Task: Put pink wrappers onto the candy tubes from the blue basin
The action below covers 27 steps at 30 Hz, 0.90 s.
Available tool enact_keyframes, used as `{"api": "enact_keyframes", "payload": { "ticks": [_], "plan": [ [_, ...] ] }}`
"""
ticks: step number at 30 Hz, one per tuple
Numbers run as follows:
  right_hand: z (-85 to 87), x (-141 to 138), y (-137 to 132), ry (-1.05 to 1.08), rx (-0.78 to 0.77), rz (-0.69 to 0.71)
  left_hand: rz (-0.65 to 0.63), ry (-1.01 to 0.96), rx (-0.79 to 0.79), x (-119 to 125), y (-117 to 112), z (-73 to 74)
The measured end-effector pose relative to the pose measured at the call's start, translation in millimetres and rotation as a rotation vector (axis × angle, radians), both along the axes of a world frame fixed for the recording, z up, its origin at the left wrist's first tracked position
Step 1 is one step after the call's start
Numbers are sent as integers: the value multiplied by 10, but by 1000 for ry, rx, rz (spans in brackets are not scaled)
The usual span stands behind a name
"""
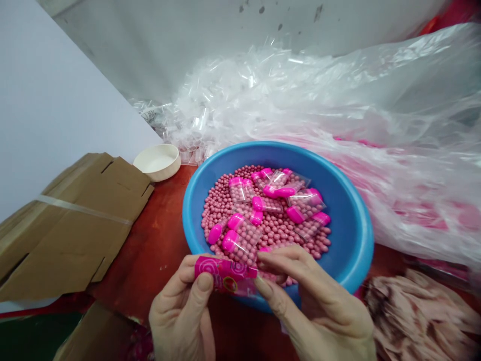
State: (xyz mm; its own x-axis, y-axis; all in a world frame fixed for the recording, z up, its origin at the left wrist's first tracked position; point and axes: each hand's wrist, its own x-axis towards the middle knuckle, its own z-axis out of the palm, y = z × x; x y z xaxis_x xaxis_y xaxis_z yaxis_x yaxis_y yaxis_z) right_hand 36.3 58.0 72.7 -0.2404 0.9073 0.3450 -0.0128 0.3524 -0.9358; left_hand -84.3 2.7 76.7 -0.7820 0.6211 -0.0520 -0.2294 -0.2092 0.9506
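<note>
A scuffed grey wall stood behind a red-brown counter, and a pale panel slanted across the left side. A large clear plastic bag lay heaped along the right, with a pink tint showing through it, and a mass of small clear plastic sleeves spread behind the basin. On the left lay a flattened cardboard box crossed by a strip of tape, with a white round lid just beyond it. At the lower right sat a pile of pink-brown printed wrappers. In the middle stood a blue plastic basin, filled with pink candy balls. Capsule-shaped clear packets with bright pink caps lay on top of them. Over the near rim of the basin, the left hand and right hand held a pink printed packet between them. The fingers of the left hand pinched its left end against the thumb, while the right thumb and forefinger pinched its right end.
</note>
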Motion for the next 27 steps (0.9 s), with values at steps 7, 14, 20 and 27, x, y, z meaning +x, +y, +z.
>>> {"api": "enact_keyframes", "payload": {
  "ticks": [7, 14, 20, 27],
  "plan": [
    [-42, 57, 2, -309, 443, 72, -175, 6, -12, 47, 20, 62],
    [-60, 307, 85, -590, 426, -192, 197, -27, -108, -84, -14, 32],
    [58, 383, 97, -511, 296, -192, 311, -89, -200, -199, -35, 41],
    [28, -80, -68, -166, 198, 111, 132, -167, -222, -98, -60, 55]
  ]
}}
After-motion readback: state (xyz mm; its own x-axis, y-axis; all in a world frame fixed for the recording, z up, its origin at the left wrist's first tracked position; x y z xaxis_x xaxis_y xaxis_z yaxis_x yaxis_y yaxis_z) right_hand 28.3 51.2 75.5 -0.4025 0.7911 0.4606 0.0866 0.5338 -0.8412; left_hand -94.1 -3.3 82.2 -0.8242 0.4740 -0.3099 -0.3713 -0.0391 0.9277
